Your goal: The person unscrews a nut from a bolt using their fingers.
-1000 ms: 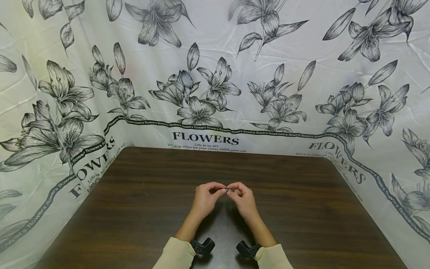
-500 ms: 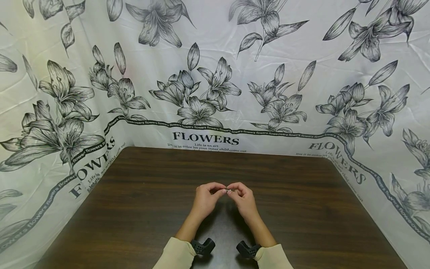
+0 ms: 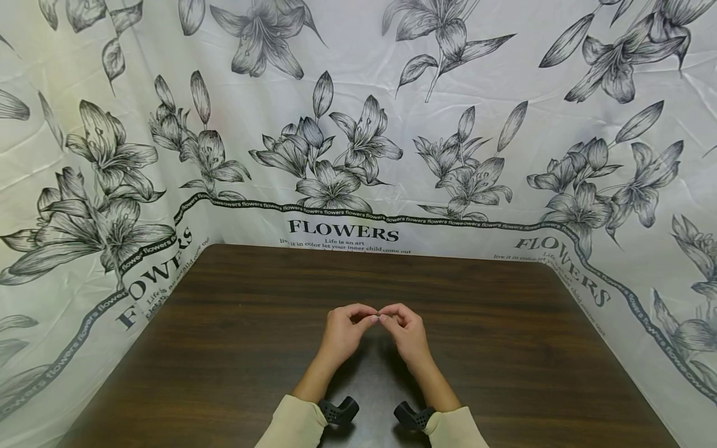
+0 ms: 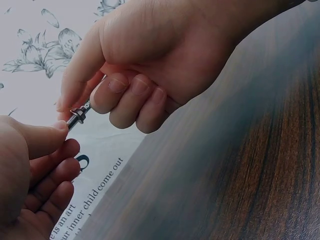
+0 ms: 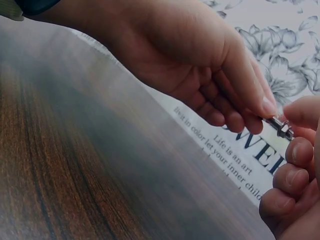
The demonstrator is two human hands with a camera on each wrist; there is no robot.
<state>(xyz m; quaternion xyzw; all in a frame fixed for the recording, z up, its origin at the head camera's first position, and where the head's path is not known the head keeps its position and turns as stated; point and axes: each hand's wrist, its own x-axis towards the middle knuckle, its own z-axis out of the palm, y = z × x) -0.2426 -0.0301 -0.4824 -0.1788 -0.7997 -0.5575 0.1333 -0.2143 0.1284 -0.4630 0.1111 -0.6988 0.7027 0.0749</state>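
Note:
A small silver bolt [image 4: 71, 123] spans the gap between the two hands, with a hex nut [image 5: 285, 131] around its thread. My left hand [image 3: 342, 333] pinches one end of the bolt between thumb and index finger; in the left wrist view that thumb [image 4: 47, 137] lies along the thread. My right hand [image 3: 407, 333] has its thumb and index fingertips at the nut, its other fingers curled under in the left wrist view. Fingertips cover both bolt ends. In the head view the bolt is almost wholly hidden, and both hands are above the table.
A dark wood-grain table [image 3: 252, 323] lies beneath the hands. White cloth [image 3: 448, 74] printed with grey flowers and lettering hangs behind it and along its sides. Black wrist devices [image 3: 340, 410] sit at the light sleeves [image 3: 291, 423].
The fingertips have come slightly closer, and the silver bolt seen between them earlier in the head view is now mostly covered. Arms and table stay as they were.

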